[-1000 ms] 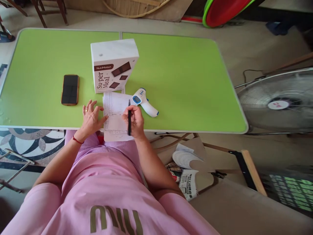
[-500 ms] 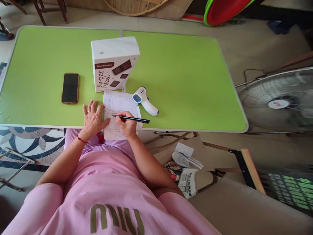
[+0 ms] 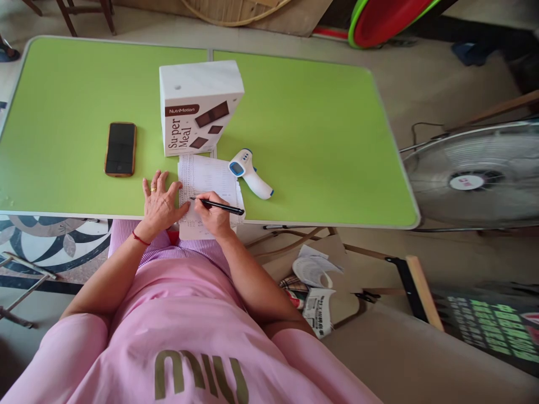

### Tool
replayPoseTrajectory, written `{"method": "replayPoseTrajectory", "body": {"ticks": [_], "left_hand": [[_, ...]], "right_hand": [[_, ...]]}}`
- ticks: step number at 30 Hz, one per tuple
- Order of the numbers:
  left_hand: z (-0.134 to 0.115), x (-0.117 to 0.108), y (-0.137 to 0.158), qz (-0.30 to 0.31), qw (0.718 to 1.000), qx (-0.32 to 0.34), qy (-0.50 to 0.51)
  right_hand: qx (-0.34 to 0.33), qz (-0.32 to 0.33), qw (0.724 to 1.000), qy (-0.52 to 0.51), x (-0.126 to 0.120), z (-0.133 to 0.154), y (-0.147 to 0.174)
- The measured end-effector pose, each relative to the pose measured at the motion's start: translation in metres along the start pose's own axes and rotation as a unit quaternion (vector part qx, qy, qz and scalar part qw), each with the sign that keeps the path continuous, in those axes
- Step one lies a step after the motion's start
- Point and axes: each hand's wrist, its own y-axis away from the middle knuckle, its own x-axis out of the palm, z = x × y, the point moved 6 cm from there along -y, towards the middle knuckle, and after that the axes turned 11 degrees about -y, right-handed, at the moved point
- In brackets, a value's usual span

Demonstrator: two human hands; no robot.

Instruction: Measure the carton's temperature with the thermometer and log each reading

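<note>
A black pen point(image 3: 225, 207) is pinched in my right hand point(image 3: 214, 215), its tip down at the written lines of a white sheet of paper point(image 3: 210, 171). The sheet reaches past the table's near edge, and part of it is covered by my right hand. Spread fingers of my left hand point(image 3: 162, 202) lie on the table, with the thumb and index fingertip at the paper's left edge. Beyond the paper stands a white box point(image 3: 202, 84) printed "Su-per Meal". A white and blue infrared thermometer point(image 3: 255, 180) lies at the sheet's right edge.
On the green table point(image 3: 311, 140) a phone in a brown case point(image 3: 120, 149) lies left of the box. A standing fan point(image 3: 467, 179) is right of the table. Papers point(image 3: 315, 269) lie on a chair seat below the near edge.
The pen and my right hand have shifted slightly left across the paper. My left hand keeps its place on the table. The camera's view has turned a little.
</note>
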Motion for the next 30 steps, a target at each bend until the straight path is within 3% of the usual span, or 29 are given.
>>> {"method": "replayPoseTrajectory", "body": {"ticks": [30], "left_hand": [[-0.0005,-0.0006,0.0002,0.002,1.000,0.004,-0.011]], "right_hand": [[-0.016,0.013,1.000,-0.013,-0.0014,-0.0017,-0.0017]]}}
